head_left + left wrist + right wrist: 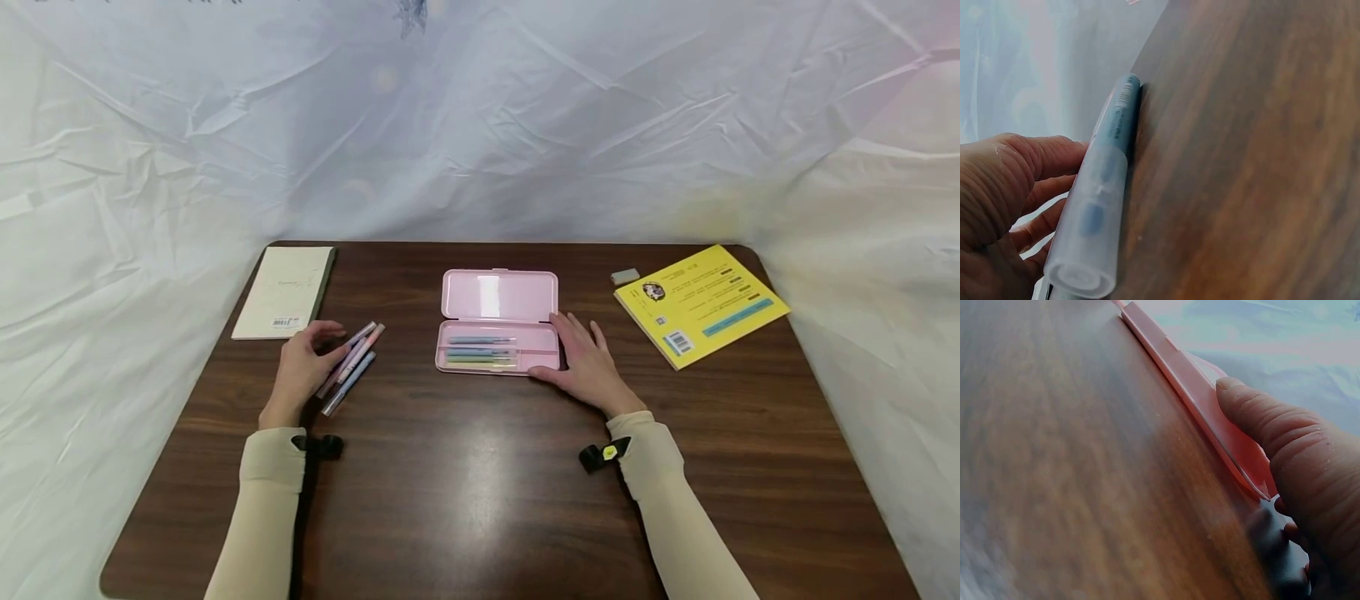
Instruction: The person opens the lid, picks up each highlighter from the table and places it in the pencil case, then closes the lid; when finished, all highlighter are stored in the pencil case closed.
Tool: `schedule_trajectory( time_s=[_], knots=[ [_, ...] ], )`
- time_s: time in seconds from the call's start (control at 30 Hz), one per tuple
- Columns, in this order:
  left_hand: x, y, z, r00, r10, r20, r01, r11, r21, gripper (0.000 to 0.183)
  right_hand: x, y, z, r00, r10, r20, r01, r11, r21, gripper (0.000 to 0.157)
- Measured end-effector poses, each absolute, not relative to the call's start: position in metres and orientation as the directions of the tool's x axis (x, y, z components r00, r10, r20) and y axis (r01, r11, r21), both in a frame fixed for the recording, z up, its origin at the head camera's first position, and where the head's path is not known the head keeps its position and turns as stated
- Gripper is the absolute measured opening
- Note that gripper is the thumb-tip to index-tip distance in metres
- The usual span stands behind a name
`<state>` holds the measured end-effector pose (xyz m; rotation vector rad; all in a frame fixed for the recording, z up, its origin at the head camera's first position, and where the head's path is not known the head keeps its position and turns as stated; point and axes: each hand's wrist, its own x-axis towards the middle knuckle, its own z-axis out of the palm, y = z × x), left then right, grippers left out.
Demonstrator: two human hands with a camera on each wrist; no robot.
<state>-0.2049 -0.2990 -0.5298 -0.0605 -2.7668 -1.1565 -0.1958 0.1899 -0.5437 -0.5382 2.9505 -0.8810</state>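
Note:
A pink pencil case (538, 362) lies with its lid up near the table's middle, several pens (480, 358) inside its lower tray. My right hand (592, 371) holds the case's right end, thumb at the front edge and fingers toward the hinge side; the right wrist view shows the thumb (1272, 419) over the pink rim. On the left, several capped pens (358, 354) lie slanted in a loose group. Beside them is my left hand (300, 367), its fingers loosely bent. In the left wrist view its thumb tip is right at a blue pen (1100, 169) with a clear cap.
A cream notebook (281, 287) lies at the far left of the brown table (480, 483). Toward the back right are a yellow book (705, 304) and a small grey eraser (625, 276). Pale sheeting (480, 125) hangs behind the table.

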Motion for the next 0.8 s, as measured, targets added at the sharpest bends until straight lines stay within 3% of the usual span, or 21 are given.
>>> schedule_trajectory(
  time_s=[0.8],
  knots=[
    [-0.2066, -0.2900, -0.5248, -0.987, -0.090, 0.131, 0.029, 0.710, 0.704, 0.019, -0.1968, 0.1893, -0.5442, -0.938, -0.333, 0.099, -0.333, 0.780, -0.530, 0.103]
  ],
)
